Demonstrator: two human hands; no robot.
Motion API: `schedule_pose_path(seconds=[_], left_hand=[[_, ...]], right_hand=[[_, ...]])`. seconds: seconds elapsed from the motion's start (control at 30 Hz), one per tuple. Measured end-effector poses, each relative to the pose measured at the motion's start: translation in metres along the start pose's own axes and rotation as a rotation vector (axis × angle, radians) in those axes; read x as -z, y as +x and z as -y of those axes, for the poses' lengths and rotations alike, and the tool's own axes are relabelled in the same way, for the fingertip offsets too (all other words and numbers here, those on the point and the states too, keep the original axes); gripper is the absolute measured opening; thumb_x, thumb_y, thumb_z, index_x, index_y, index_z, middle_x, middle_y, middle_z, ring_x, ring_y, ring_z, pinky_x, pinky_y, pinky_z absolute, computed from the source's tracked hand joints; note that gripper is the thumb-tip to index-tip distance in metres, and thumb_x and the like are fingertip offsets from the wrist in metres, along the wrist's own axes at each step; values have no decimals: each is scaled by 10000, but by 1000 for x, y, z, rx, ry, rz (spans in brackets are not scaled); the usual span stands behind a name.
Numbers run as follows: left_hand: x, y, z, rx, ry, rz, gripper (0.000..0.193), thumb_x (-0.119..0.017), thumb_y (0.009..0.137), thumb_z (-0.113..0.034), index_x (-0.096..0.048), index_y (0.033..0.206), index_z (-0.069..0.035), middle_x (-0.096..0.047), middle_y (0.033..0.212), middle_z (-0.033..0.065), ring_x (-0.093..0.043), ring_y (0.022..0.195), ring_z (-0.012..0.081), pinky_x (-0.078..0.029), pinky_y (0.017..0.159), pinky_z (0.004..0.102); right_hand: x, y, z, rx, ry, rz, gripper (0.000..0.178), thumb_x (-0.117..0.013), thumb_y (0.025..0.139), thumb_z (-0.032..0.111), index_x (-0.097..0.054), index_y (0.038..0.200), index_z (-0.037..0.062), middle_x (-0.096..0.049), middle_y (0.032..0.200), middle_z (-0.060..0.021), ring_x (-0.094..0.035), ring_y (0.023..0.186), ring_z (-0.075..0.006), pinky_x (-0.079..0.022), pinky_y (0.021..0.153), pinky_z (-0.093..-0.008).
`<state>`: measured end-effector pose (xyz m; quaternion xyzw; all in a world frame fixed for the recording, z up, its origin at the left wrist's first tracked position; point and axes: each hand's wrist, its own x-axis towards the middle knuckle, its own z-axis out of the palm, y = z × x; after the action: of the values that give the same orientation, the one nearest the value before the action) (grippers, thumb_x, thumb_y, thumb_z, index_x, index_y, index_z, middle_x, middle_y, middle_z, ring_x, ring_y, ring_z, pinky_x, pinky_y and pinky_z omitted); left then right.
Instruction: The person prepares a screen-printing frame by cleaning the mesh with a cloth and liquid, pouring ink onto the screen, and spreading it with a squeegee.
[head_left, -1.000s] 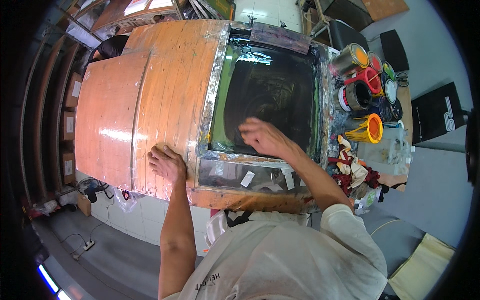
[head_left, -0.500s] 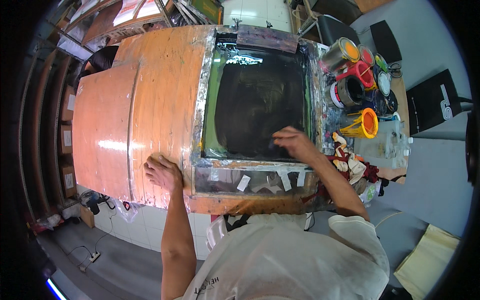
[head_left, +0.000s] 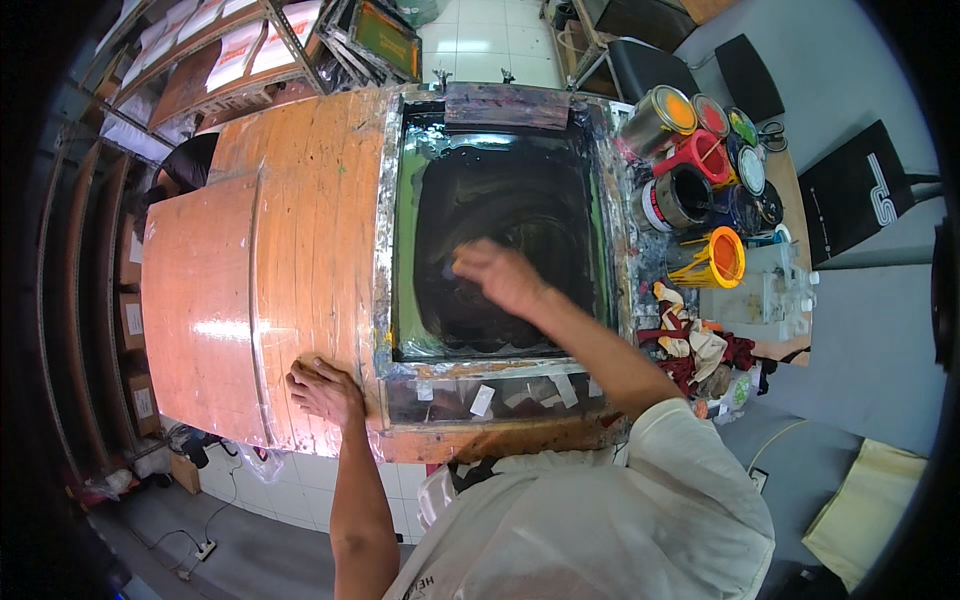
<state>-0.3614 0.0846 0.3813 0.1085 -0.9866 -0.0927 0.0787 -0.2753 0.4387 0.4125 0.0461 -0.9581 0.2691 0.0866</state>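
A screen-printing frame (head_left: pixel 388 225) lies on the wooden table, its mesh (head_left: pixel 500 190) covered with a wet-looking black layer and bordered in green. Over the middle-left of that mesh, my right hand (head_left: pixel 497 275) presses down with its fingers closed. Something small and dark shows under the fingertips, too blurred to name. My left hand (head_left: pixel 325 392) rests flat on the wooden tabletop (head_left: pixel 310 250), fingers apart, to the left of the frame's near corner. A stained wooden bar (head_left: pixel 507 106) lies across the frame's far end, beside two clamps.
Several open paint cans (head_left: pixel 660 118) crowd the right side, with an orange-filled cup (head_left: pixel 724 258) nearer me. Below them are crumpled rags (head_left: pixel 690 340) and clear plastic containers (head_left: pixel 760 300). Shelves (head_left: pixel 90 300) stand at left; black bags (head_left: pixel 860 195) hang at right.
My right hand has swept left and away from me across the black mesh, leaving curved streaks. My left hand stays on the tabletop. The whole view has shifted slightly.
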Motion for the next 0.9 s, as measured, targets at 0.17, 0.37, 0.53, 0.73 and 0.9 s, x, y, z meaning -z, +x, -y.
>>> schedule_pose_path(seconds=[0.17,0.37,0.53,0.73,0.9], left_hand=[[3,0,-9,-7,19,4,509,-428,1038,-458,-479,1393,-97,-441,1442,207,-455,1250,422,-405,987,575],[-4,0,0,-24,21,-23,532,-404,1044,-470,-472,1410,-91,-442,1437,214,-458,1247,424,-381,1020,566],[-6,-2,3,-47,64,-39,544,-393,1047,-480,-482,1401,-77,-448,1441,212,-461,1262,414,-387,1020,556],[-4,-2,4,-36,72,-32,543,-373,1055,-481,-482,1379,-60,-459,1421,205,-473,1239,411,-406,999,564],[-11,-2,10,-66,112,-60,534,-366,1060,-478,-484,1370,-60,-470,1393,176,-489,1209,396,-437,956,551]], right_hand=[[58,-8,-100,-539,-374,-206,263,-575,871,89,-726,1085,61,-685,1120,-177,-623,1109,-347,-551,906,-442],[15,-26,-21,-351,-258,-110,233,-600,840,70,-699,1048,38,-660,1015,-154,-626,1029,-324,-571,831,-442],[40,10,-90,-385,-307,-170,241,-586,824,26,-689,1041,18,-635,1064,-159,-601,1091,-358,-568,861,-461],[56,-51,-53,-561,-493,-66,264,-583,815,12,-669,1040,-96,-640,1152,-268,-588,1144,-419,-557,922,-451],[15,-93,51,-505,-144,15,163,-630,762,19,-726,887,-23,-673,1032,-217,-643,1017,-394,-589,822,-460]])
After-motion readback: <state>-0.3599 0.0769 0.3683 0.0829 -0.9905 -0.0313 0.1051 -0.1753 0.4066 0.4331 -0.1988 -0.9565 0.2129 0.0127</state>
